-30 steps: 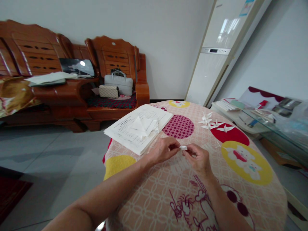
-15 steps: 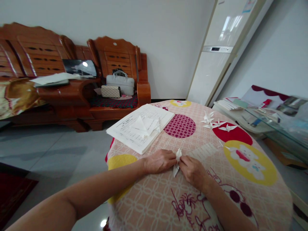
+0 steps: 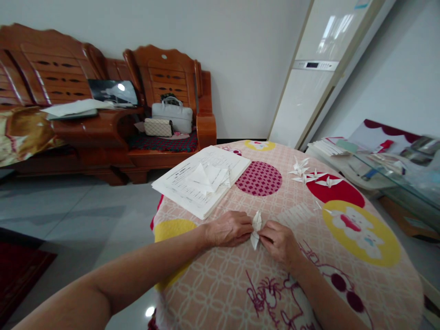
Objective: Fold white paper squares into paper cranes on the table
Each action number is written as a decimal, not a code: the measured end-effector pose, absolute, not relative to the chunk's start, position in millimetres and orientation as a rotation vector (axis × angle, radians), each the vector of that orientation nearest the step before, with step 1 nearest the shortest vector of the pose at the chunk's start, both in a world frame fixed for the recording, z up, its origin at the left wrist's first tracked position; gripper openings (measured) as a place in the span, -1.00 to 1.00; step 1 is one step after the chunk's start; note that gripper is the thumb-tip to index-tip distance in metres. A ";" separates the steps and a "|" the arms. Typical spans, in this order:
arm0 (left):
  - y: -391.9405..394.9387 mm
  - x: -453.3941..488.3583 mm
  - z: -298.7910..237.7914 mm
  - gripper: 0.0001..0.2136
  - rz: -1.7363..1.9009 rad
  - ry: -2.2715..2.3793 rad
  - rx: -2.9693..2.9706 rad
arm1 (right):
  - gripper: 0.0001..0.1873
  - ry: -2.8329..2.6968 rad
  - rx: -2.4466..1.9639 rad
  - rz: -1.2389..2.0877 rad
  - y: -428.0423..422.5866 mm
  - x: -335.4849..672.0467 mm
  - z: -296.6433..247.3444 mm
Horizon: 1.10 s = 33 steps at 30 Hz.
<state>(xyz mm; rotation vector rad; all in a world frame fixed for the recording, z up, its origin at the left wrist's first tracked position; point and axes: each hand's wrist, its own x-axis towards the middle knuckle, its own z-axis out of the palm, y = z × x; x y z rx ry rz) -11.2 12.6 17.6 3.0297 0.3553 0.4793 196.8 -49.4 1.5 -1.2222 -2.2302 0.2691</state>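
Below the frame's centre, the left hand (image 3: 229, 229) and right hand (image 3: 282, 243) are pinching folded paper (image 3: 257, 222).
Opposed grips are probably steadying it.

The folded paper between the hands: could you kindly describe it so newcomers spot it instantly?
On the cloth-covered table, find the left hand and right hand. Between them is the slim white folded paper. Unlike the paper cranes farther right, it is held.

head cam | worn on head, faces forward + down across table (image 3: 213, 279) | table's near edge cut by frame bottom | left hand (image 3: 229, 229) and right hand (image 3: 279, 243) close, below center | chair (image 3: 173, 68), air conditioner (image 3: 299, 103) farther back
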 end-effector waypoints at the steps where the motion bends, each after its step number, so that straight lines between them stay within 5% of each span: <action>1: 12.7 -11.3 18.8 -0.87 0.489 0.359 3.009 | -0.76 -2.211 -1.234 0.308 -49.1 196.7 1.7; 18: 26.9 9.2 21.9 -0.89 0.333 0.917 2.363 | -0.78 -1.869 -1.707 0.774 -33.3 191.3 10.5; 33: 36.4 17.9 37.6 -0.83 0.160 1.013 2.323 | -0.81 -1.790 -1.866 0.789 -24.4 188.8 11.5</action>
